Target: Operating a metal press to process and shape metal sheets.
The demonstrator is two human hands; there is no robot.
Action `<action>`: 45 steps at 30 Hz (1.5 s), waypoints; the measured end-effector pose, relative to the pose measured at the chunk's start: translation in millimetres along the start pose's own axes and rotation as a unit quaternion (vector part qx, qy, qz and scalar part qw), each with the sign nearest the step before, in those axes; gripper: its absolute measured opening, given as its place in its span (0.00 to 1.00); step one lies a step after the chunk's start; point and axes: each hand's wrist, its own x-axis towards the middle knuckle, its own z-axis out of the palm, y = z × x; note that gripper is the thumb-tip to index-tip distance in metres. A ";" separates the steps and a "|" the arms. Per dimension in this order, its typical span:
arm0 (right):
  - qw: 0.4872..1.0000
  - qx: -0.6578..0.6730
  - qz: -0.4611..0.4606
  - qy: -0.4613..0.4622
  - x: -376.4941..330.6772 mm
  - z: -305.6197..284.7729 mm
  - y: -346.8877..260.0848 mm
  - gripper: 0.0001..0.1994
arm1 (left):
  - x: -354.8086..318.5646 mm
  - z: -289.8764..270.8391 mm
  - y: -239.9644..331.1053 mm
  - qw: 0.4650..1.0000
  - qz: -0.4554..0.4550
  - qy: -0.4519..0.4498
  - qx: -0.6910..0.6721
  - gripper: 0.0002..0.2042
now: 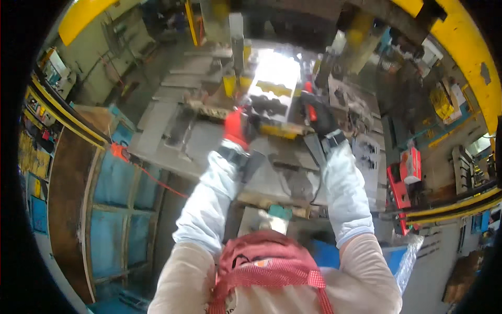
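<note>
A bright, flat metal sheet (280, 91) with dark cut-outs lies ahead of me on the press bed, its far part washed out by glare. At its left edge is my left hand (240, 124) in a red and black glove. My right hand (320, 114), in a mostly black glove with red patches, is beside the sheet's right edge. Motion blur smears the fingers of both hands, so whether they grip the sheet does not show. A yellow block (280, 131) sits at the sheet's near end, between my wrists.
The wide grey machine table (201, 140) carries flat metal plates and fittings. Perforated metal parts (366, 152) lie on its right side. An orange cord (157, 180) hangs at left near a blue-panelled wooden frame (110, 183). A red box (411, 165) stands at right; yellow machine frames (463, 47) border the work area.
</note>
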 end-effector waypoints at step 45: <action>0.983 -0.093 0.119 -0.102 -130.3 18.2 98.8 0.26 | -209.3 -49.3 2.9 0.811 -0.332 -0.087 -0.473 0.22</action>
